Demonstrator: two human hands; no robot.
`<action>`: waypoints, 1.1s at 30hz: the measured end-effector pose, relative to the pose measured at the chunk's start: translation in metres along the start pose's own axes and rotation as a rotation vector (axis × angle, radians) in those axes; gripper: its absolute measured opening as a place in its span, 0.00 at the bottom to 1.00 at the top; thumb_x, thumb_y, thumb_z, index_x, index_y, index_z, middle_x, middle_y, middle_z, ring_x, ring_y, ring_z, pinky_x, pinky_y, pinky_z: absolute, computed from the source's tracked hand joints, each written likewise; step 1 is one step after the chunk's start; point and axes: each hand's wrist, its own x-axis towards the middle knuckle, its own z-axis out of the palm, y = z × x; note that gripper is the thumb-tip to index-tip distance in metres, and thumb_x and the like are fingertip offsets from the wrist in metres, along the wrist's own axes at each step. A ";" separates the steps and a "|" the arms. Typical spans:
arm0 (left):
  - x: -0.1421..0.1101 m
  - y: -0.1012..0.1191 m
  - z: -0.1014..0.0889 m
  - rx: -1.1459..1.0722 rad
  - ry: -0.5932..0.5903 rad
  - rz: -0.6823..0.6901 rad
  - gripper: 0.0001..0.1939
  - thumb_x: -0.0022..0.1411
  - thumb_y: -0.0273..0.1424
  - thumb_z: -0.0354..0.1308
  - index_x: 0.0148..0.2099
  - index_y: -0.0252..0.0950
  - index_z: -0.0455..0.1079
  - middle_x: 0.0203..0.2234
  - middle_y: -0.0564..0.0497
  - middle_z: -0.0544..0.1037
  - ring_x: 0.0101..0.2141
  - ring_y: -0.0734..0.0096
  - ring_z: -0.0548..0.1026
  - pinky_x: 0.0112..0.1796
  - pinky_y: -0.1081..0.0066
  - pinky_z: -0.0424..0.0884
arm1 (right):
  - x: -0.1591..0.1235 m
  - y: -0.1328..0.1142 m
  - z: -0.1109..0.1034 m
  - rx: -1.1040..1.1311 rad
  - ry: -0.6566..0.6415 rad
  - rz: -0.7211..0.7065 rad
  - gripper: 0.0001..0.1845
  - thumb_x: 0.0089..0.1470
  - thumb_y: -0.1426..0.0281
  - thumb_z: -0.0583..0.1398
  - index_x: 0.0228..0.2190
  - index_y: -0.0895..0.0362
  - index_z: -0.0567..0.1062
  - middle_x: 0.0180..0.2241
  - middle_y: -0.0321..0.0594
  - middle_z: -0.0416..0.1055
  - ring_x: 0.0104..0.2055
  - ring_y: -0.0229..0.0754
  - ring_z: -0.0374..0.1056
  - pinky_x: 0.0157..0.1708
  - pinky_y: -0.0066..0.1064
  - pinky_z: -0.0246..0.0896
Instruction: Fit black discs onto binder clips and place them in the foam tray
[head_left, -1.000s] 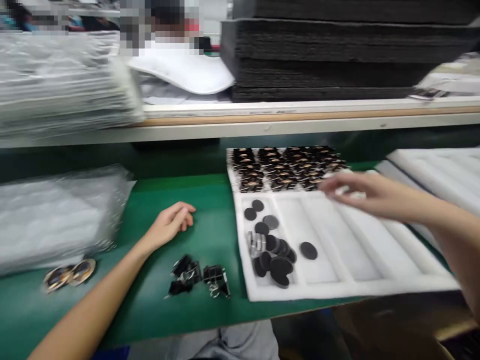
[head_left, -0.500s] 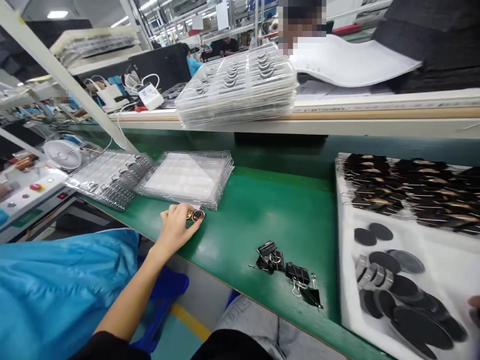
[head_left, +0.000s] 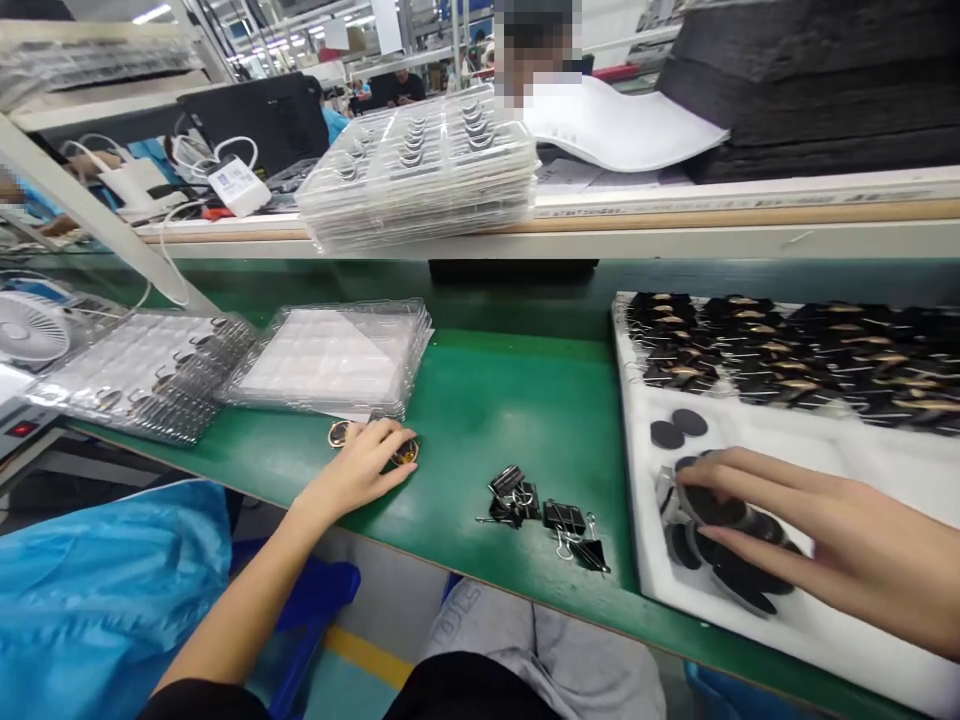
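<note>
In the head view, two gold-rimmed discs (head_left: 406, 454) are seen on the green table (head_left: 517, 400), near the front corner of a clear tray stack. The right-hand one is partly covered by the left hand (head_left: 361, 467), whose thumb and fingertips are set apart around its rim; whether it is clamped cannot be told. Both discs are laid flat, in a row running left to right and dipping slightly toward the right; being round, they show a long axis only as a pair. Farther right, a dark disc (head_left: 711, 507) is framed by the parted thumb and fingers of the right hand (head_left: 836, 540), above the left part of the white foam tray (head_left: 832, 432); a firm grip cannot be made out through the blur. Two black discs (head_left: 667, 434) are laid flat behind it, and more are overlapped beneath the hand, too hidden to be counted. About five binder clips (head_left: 564, 517) are tangled between the hands, pointed various ways. Three clear tray stacks (head_left: 322, 360) are visible, two on the table and one on the shelf (head_left: 637, 240).
</note>
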 end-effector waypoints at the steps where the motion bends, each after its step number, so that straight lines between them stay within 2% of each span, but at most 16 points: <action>1: 0.013 0.009 0.002 -0.029 -0.009 0.052 0.18 0.74 0.39 0.53 0.62 0.40 0.66 0.54 0.42 0.75 0.53 0.54 0.73 0.53 0.56 0.62 | 0.009 -0.004 -0.002 0.010 -0.087 -0.030 0.15 0.62 0.53 0.61 0.49 0.37 0.79 0.46 0.43 0.78 0.35 0.46 0.78 0.30 0.35 0.75; 3: 0.048 0.030 0.008 -0.081 -0.021 0.137 0.19 0.74 0.38 0.53 0.64 0.40 0.64 0.56 0.41 0.72 0.53 0.53 0.73 0.53 0.56 0.64 | 0.033 -0.012 -0.002 0.027 -0.195 -0.061 0.15 0.65 0.59 0.59 0.52 0.42 0.76 0.49 0.45 0.76 0.40 0.46 0.78 0.35 0.35 0.75; 5: 0.093 0.048 0.016 -0.154 -0.032 0.184 0.22 0.73 0.37 0.55 0.65 0.39 0.62 0.58 0.39 0.70 0.55 0.51 0.72 0.55 0.54 0.65 | 0.062 -0.018 0.007 0.039 -0.181 -0.067 0.15 0.64 0.64 0.60 0.52 0.46 0.76 0.48 0.45 0.76 0.43 0.47 0.77 0.41 0.37 0.74; 8: 0.160 0.067 0.029 -0.323 -0.063 0.195 0.28 0.68 0.38 0.61 0.66 0.38 0.60 0.61 0.38 0.67 0.58 0.49 0.70 0.56 0.52 0.65 | 0.107 -0.018 0.036 0.065 -0.138 -0.074 0.17 0.56 0.71 0.64 0.48 0.52 0.76 0.43 0.44 0.77 0.42 0.48 0.76 0.43 0.38 0.73; 11: 0.198 0.074 0.042 -0.463 -0.057 0.177 0.33 0.64 0.39 0.64 0.67 0.38 0.58 0.57 0.40 0.71 0.57 0.50 0.72 0.56 0.51 0.65 | 0.134 -0.005 0.069 0.063 -0.127 -0.033 0.14 0.50 0.76 0.66 0.41 0.55 0.77 0.40 0.43 0.78 0.40 0.47 0.75 0.42 0.38 0.72; 13: 0.204 0.074 0.049 -0.496 -0.020 0.183 0.35 0.64 0.40 0.64 0.68 0.39 0.56 0.55 0.41 0.74 0.57 0.49 0.72 0.57 0.50 0.64 | 0.140 0.005 0.086 0.075 -0.112 -0.029 0.11 0.52 0.77 0.65 0.39 0.56 0.78 0.41 0.44 0.78 0.41 0.47 0.76 0.44 0.38 0.73; 16: 0.199 0.071 0.055 -0.488 0.015 0.228 0.37 0.64 0.41 0.64 0.70 0.40 0.55 0.61 0.39 0.71 0.60 0.47 0.68 0.57 0.50 0.63 | 0.137 0.015 0.104 0.097 -0.021 -0.046 0.07 0.57 0.75 0.64 0.38 0.55 0.81 0.44 0.46 0.77 0.44 0.48 0.77 0.48 0.41 0.74; 18: 0.196 0.070 0.057 -0.491 0.016 0.255 0.38 0.64 0.41 0.65 0.70 0.41 0.55 0.64 0.39 0.68 0.63 0.47 0.66 0.58 0.50 0.63 | 0.134 0.017 0.111 0.105 0.006 -0.067 0.08 0.61 0.74 0.61 0.38 0.54 0.82 0.44 0.46 0.78 0.45 0.49 0.77 0.49 0.42 0.74; 20: 0.195 0.069 0.057 -0.506 0.014 0.261 0.37 0.64 0.41 0.64 0.70 0.41 0.55 0.64 0.39 0.67 0.64 0.47 0.65 0.58 0.50 0.63 | 0.131 0.017 0.116 0.112 -0.018 -0.093 0.12 0.63 0.74 0.59 0.41 0.53 0.83 0.45 0.45 0.79 0.47 0.50 0.77 0.50 0.44 0.75; 23: 0.196 0.069 0.056 -0.531 0.015 0.264 0.35 0.65 0.41 0.63 0.69 0.42 0.56 0.63 0.40 0.68 0.63 0.48 0.66 0.59 0.50 0.63 | 0.131 0.016 0.120 0.090 -0.036 -0.091 0.16 0.65 0.72 0.59 0.50 0.52 0.81 0.50 0.46 0.78 0.52 0.52 0.76 0.53 0.47 0.75; 25: 0.196 0.069 0.055 -0.544 0.015 0.265 0.35 0.65 0.40 0.63 0.69 0.41 0.57 0.63 0.39 0.67 0.62 0.48 0.67 0.59 0.50 0.63 | 0.133 0.016 0.122 0.064 -0.028 -0.077 0.17 0.65 0.70 0.60 0.53 0.52 0.80 0.53 0.46 0.77 0.54 0.53 0.75 0.55 0.49 0.74; 29: 0.195 0.069 0.054 -0.546 0.017 0.265 0.35 0.65 0.40 0.63 0.69 0.41 0.57 0.63 0.40 0.68 0.61 0.48 0.68 0.59 0.51 0.63 | 0.136 0.018 0.120 0.089 -0.027 -0.050 0.13 0.63 0.71 0.63 0.47 0.51 0.84 0.51 0.43 0.80 0.54 0.54 0.76 0.55 0.50 0.73; 33: 0.193 0.069 0.055 -0.550 0.006 0.262 0.33 0.67 0.42 0.61 0.69 0.42 0.57 0.62 0.40 0.67 0.60 0.48 0.69 0.58 0.52 0.63 | 0.137 0.015 0.115 0.204 -0.025 0.023 0.12 0.59 0.71 0.66 0.45 0.49 0.84 0.47 0.38 0.82 0.52 0.50 0.77 0.54 0.46 0.74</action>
